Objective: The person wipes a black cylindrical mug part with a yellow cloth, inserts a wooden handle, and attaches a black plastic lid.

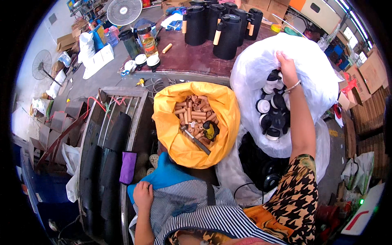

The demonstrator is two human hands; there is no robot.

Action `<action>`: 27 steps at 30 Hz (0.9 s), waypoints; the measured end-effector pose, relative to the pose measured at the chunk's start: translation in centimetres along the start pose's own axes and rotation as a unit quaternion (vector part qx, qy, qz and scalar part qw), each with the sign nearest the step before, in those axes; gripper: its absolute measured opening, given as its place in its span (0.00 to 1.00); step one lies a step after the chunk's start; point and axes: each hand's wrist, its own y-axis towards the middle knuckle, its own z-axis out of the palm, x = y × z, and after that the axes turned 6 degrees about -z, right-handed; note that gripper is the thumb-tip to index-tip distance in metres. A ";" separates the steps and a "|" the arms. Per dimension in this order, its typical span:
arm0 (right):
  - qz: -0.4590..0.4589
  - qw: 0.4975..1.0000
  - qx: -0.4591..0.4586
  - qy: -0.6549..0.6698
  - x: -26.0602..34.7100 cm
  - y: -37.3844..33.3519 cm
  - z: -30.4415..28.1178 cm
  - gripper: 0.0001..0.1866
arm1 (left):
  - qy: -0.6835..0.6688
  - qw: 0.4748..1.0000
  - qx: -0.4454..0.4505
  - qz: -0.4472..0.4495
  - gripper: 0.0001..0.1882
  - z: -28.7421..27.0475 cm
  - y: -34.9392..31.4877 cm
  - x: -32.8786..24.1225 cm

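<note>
My right hand (288, 70) reaches far out to the right, its fingers closed on the inner rim of a big white plastic bag (314, 57). Inside this bag lie several black and white lids (277, 102). On my lap, by the striped apron (175, 200), rests my left hand (143, 196), its fingers curled in and nothing visible in them. Between the hands stands a yellow sack (224, 102) with its edge rolled down. It holds many wooden handles (199, 115), with a hammer (196, 141) and a small black and yellow object (210, 130) on top.
Black jugs with wooden handles (226, 38) stand on the dark red table (183, 61) ahead, near jars (148, 41) and a loose handle (167, 48). A metal rack (132, 106) with black rollers is at left. Below the white bag, another plastic bag (232, 167) holds black parts.
</note>
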 end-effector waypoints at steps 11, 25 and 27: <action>-0.070 0.993 -0.051 0.079 3.0 -2.6 0.9 0.20 | 0.004 1.000 -0.003 -0.009 0.06 0.0 -0.7 0.2; -0.021 0.992 -0.001 0.125 1.8 -5.6 -0.9 0.18 | 0.004 1.000 -0.008 -0.002 0.06 0.6 -0.5 -0.2; -0.001 1.000 0.011 0.025 -0.4 -4.5 -0.6 0.19 | 0.019 1.000 -0.006 -0.008 0.06 0.4 -0.5 -0.4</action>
